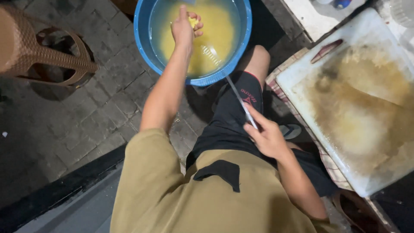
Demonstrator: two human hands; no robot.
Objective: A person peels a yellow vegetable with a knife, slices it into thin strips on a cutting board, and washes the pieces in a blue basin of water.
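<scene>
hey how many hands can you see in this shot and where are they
2. The left hand is over the blue basin of yellowish water, pinching a small yellow piece. The right hand rests at the lap, holding a long thin knife.

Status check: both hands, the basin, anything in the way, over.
Left hand over blue basin, gripping a small yellow piece. Right hand holds a knife at the lap. Stained white cutting board alongside; nothing blocking.
</scene>
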